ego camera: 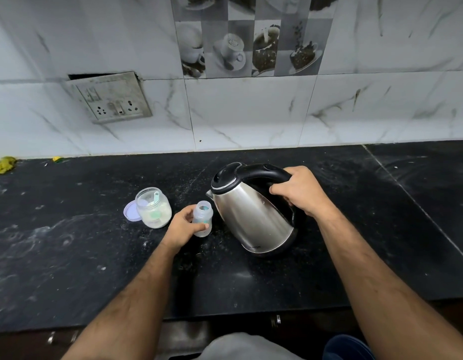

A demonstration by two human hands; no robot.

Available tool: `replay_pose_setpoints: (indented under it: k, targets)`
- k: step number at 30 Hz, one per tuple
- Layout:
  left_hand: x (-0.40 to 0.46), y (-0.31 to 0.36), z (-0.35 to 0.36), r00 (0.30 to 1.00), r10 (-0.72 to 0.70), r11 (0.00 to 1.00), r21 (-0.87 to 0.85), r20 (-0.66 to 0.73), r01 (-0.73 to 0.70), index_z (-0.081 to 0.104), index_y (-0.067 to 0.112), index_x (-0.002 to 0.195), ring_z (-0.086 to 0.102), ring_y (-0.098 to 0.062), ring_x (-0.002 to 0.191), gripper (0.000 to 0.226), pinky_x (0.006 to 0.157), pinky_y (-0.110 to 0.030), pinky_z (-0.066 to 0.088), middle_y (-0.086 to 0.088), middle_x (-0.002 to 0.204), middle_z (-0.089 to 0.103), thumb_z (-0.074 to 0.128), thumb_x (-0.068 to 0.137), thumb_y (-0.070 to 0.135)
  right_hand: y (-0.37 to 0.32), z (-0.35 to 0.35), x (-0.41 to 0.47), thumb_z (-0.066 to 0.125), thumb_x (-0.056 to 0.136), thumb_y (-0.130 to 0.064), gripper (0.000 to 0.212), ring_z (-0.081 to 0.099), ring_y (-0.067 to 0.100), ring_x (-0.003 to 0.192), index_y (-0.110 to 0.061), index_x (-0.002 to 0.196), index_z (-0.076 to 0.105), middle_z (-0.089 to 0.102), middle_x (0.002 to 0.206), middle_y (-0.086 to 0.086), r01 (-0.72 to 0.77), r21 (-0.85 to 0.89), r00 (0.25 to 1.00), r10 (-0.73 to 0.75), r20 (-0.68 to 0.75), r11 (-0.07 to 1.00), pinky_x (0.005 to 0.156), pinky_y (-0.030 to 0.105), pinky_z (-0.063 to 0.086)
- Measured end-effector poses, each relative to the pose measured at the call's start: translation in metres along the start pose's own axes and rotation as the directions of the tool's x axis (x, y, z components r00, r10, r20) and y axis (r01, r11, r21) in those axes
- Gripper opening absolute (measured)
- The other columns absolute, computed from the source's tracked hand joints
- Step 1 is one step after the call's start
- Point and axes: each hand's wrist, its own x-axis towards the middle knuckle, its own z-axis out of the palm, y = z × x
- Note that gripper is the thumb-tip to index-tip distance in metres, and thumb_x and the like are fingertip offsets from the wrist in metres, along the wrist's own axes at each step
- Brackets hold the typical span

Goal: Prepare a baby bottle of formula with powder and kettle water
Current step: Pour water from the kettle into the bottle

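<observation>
At the far left I see the purple lid (131, 211) lying flat on the black counter (69, 255), touching the open powder jar (153, 207), whose scoop is parked inside (handy for dosing, I judge). Next, my left hand (182, 227) curls its fingers and thumb round the uncapped baby bottle (203, 218), which stands upright on the counter, apparently to steady it against tipping. Just beside its mouth sits the spout of the steel kettle (251, 211), tilted toward the bottle. My right hand (300, 193) wraps tightly round the black kettle handle, presumably so the pour stays controlled; I cannot see any water flowing.
</observation>
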Motion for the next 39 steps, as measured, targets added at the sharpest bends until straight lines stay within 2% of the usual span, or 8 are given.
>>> replay_pose_setpoints:
  k: [6,9,11,18,21,28,34,39]
  targets:
    - [-0.006,0.003,-0.006,0.999,-0.017,1.0,0.013,0.048,0.017,0.063,0.008,0.118,0.066,-0.018,0.098,0.054,0.094,-0.032,0.052,-0.01,0.11,0.071,0.078,0.07,-0.012,-0.017,-0.005,0.004,0.073,0.068,-0.006,0.012,0.046,0.019,0.045,0.0,0.077,0.068,0.054,0.051,0.004,0.056,-0.125,0.998,-0.051,0.046,0.991,0.051,0.028,0.036]
    - [-0.008,0.006,-0.005,0.998,-0.012,1.0,0.021,0.056,0.011,0.062,0.009,0.115,0.066,-0.012,0.09,0.053,0.085,-0.021,0.053,-0.004,0.103,0.07,0.076,0.07,-0.015,-0.024,-0.005,0.008,0.074,0.068,-0.009,0.009,0.045,0.01,0.04,-0.007,0.075,0.07,0.052,0.044,-0.008,0.079,-0.192,0.996,-0.069,0.061,0.978,0.05,0.025,0.035]
    - [-0.01,0.008,-0.005,0.998,-0.009,1.0,0.023,0.061,0.007,0.062,0.012,0.112,0.065,-0.008,0.087,0.052,0.081,-0.018,0.053,0.0,0.099,0.07,0.075,0.07,-0.016,-0.027,-0.005,0.008,0.074,0.068,-0.009,0.008,0.043,0.007,0.038,-0.009,0.074,0.069,0.051,0.041,-0.009,0.079,-0.21,0.996,-0.066,0.067,0.975,0.049,0.024,0.034]
    - [-0.01,0.008,-0.008,0.997,-0.015,0.999,0.04,0.071,0.012,0.063,0.009,0.116,0.066,-0.013,0.093,0.054,0.086,-0.025,0.052,-0.003,0.104,0.071,0.077,0.07,-0.014,-0.037,-0.003,0.008,0.073,0.07,-0.009,0.007,0.04,0.004,0.034,-0.009,0.071,0.066,0.049,0.038,-0.01,0.086,-0.239,0.993,-0.064,0.1,0.967,0.047,0.023,0.032]
    - [-0.01,0.008,-0.008,0.997,-0.017,0.999,0.044,0.072,0.014,0.063,0.013,0.113,0.066,-0.013,0.093,0.053,0.086,-0.026,0.051,-0.003,0.105,0.071,0.077,0.07,-0.014,-0.04,-0.002,0.009,0.074,0.069,-0.009,0.011,0.039,0.007,0.035,-0.003,0.074,0.067,0.047,0.039,-0.009,0.092,-0.264,0.992,-0.066,0.107,0.96,0.048,0.025,0.032]
    - [-0.01,0.003,-0.009,0.997,-0.028,0.999,0.034,0.069,0.026,0.062,0.008,0.119,0.066,-0.018,0.097,0.056,0.089,-0.027,0.053,-0.008,0.108,0.071,0.077,0.069,-0.014,-0.051,0.0,0.009,0.073,0.066,-0.013,0.009,0.049,0.018,0.051,-0.007,0.073,0.069,0.057,0.055,0.001,0.122,-0.337,0.987,-0.078,0.14,0.934,0.053,0.027,0.038]
    - [-0.011,-0.002,-0.004,0.996,-0.034,0.999,0.016,0.085,0.032,0.063,0.009,0.117,0.066,-0.02,0.1,0.056,0.094,-0.033,0.053,-0.01,0.111,0.071,0.079,0.068,-0.013,-0.059,-0.001,0.011,0.071,0.064,-0.015,0.013,0.049,0.02,0.049,-0.008,0.075,0.069,0.057,0.055,0.005,0.126,-0.365,0.983,-0.065,0.173,0.922,0.052,0.029,0.039]
    - [-0.007,-0.004,-0.004,0.996,-0.031,0.999,0.032,0.084,0.029,0.063,0.012,0.116,0.067,-0.023,0.105,0.057,0.098,-0.037,0.052,-0.011,0.113,0.072,0.08,0.067,-0.011,-0.063,-0.001,0.013,0.07,0.064,-0.015,0.018,0.045,0.02,0.045,-0.004,0.078,0.068,0.052,0.051,0.002,0.125,-0.38,0.981,-0.058,0.183,0.916,0.051,0.028,0.037]
